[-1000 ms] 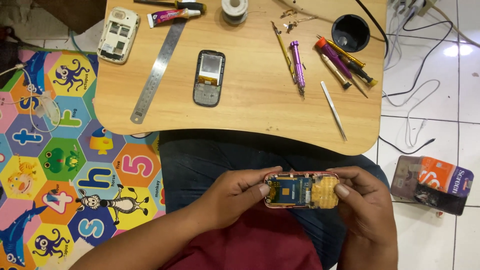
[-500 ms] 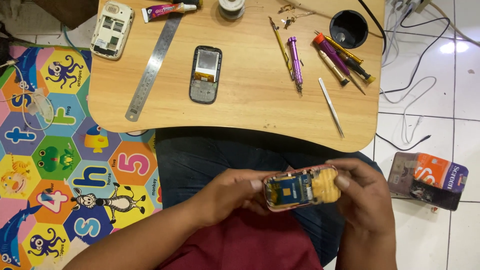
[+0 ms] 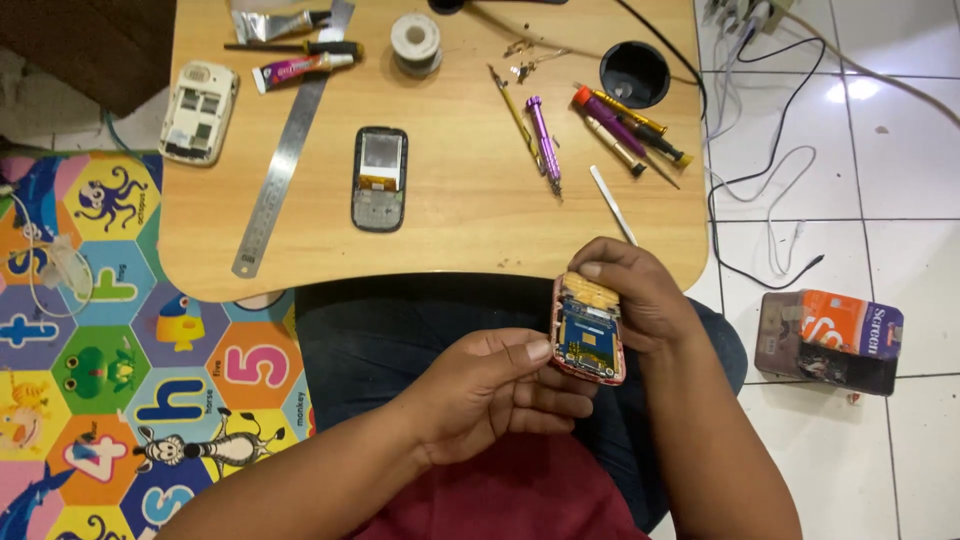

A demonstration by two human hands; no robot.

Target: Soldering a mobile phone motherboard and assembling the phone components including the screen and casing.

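Opened phone (image 3: 588, 330) held upright over the lap, just near of the table (image 3: 450, 220) edge, circuit board facing up, red casing at the rim. Right hand (image 3: 640, 295) wrapped around the far end and right side, fingers curled over the yellowish top part, closed on the phone. Left hand (image 3: 495, 390) palm up below and to the left, thumb tip pressed against the phone's left edge, fingers cupped under the near end; also gripping the phone, narrow.

To do well here: steady support from the left palm, light thumb pressure only on the casing rim, no touching of the bare board. Better kept low over the lap so that a loose part falls on cloth and not on the tiled floor (image 3: 860, 160). Grip of the right fingers best kept off the soft yellowish piece, which looks easy to bend.

Both forearms drawn in from the near edge, wrists bent inward, elbows out of view.

On the table, well apart from the hands: a second phone front (image 3: 380, 178) at centre, a steel ruler (image 3: 285, 160) to its left, a white phone shell (image 3: 200, 112) at far left, a glue tube (image 3: 298, 70), a solder spool (image 3: 415, 42), a purple screwdriver (image 3: 544, 140), more drivers (image 3: 630, 125) and a white spudger (image 3: 612, 205) near the right hand. Small box (image 3: 830, 340) on the floor at right; play mat (image 3: 110, 350) at left.
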